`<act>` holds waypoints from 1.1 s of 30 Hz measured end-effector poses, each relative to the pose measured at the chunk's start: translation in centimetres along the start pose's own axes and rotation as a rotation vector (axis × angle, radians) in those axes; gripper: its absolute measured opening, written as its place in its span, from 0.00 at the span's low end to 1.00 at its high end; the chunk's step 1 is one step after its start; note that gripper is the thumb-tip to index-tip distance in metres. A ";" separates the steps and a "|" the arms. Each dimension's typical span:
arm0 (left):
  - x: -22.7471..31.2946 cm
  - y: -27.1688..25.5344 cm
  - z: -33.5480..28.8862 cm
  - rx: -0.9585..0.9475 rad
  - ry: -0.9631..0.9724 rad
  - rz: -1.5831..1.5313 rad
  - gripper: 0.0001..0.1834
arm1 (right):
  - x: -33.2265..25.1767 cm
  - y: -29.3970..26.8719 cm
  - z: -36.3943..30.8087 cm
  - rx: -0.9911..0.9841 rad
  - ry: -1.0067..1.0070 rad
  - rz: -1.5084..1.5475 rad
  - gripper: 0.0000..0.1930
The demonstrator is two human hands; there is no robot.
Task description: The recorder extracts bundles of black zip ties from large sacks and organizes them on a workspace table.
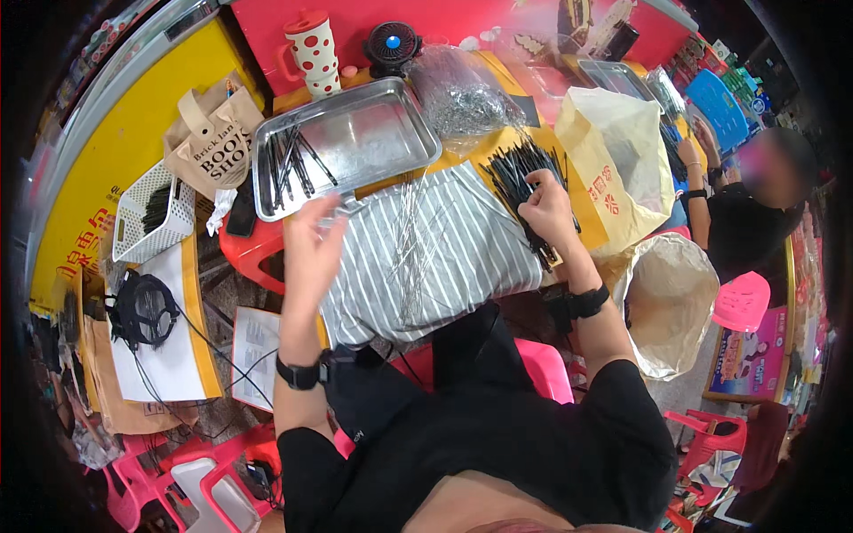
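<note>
My left hand (315,244) is raised beside the near edge of a metal tray (378,115), slightly blurred, its thumb apart from its fingers and nothing seen in it. Several thin black sticks (298,164) lie in that tray. My right hand (546,209) is over a dense pile of similar black sticks (515,178), with fingers curled in a pinch; whatever is between the fingertips is hidden. Between both hands, a grey and white striped cloth (480,240) bears a loose bunch of thin silvery wires (409,258).
Behind the tray stand a dotted tumbler (311,58), a small black fan (391,44) and a clear plastic bag (462,93). A white basket (133,222) is at left. Paper bags (671,306) flank the right side, where another person (755,213) works. Cables hang at lower left.
</note>
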State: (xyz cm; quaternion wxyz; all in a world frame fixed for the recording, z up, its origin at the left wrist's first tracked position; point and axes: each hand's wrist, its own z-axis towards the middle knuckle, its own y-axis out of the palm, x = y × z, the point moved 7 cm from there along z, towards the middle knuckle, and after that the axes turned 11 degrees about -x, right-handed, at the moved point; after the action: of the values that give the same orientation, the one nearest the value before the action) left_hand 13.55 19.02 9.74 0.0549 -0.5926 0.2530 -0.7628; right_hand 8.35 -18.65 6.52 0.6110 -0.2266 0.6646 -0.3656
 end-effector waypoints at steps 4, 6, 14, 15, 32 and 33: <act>1.4 6.3 -4.8 -0.190 0.019 -0.253 0.11 | 0.8 0.3 -0.5 -0.009 -0.069 0.156 0.23; 0.3 10.1 -6.5 -0.348 -0.017 -0.404 0.13 | -0.2 0.6 -1.1 -0.020 -0.092 0.143 0.23; 1.6 13.7 -8.8 -0.406 -0.060 -0.573 0.11 | -0.2 -1.1 -1.9 -0.027 -0.150 0.525 0.18; 1.5 14.0 -9.1 -0.425 -0.082 -0.595 0.12 | -1.2 -0.8 -2.5 -0.122 -0.078 0.663 0.17; 1.3 19.0 -12.2 -0.646 -0.433 -1.448 0.11 | -10.7 5.0 -10.6 -0.526 -0.207 0.753 0.17; 1.7 17.9 -12.3 -0.638 -0.386 -1.470 0.11 | -11.6 5.3 -10.6 -0.563 -0.224 0.787 0.16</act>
State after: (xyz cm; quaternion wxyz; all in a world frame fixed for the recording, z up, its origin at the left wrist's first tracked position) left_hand -2.30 6.84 1.05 -0.5869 -0.7147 -0.0085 -0.3804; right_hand 0.46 -4.44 9.85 0.6854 -0.1527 0.7029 0.1130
